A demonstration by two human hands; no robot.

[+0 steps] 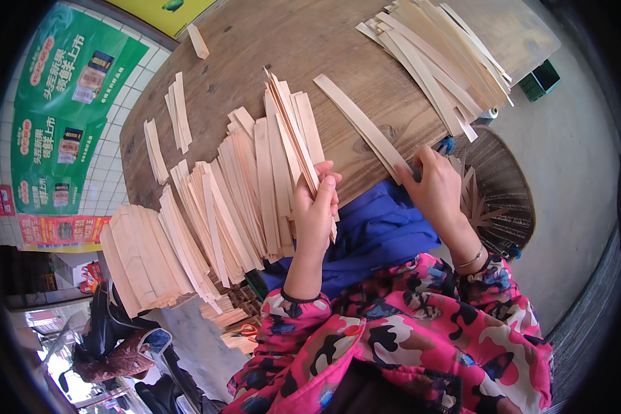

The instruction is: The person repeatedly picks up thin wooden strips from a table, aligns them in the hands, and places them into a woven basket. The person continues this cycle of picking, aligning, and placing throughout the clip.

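Observation:
Upright in my left hand [315, 202] is a narrow bundle of thin wooden strips [304, 147], gripped between thumb and fingers. My right hand [437, 189] hovers at the table's near edge. Its thumb touches the near end of a pale wooden strip [359, 124] lying aslant on the wooden table [269, 46]; whether the fingers pinch it is unclear. Left of and behind my left hand, a long overlapping row of wooden strips [238, 181] covers the near side of the table.
A large pile of strips [434, 62] lies at the far right. Short pieces [178, 114] lie on the left. Below the right edge stand a round basket [507, 191] with strips inside and a green bin [541, 80]. Blue cloth [383, 227] covers my lap; orange-handled scissors [248, 331] lie below.

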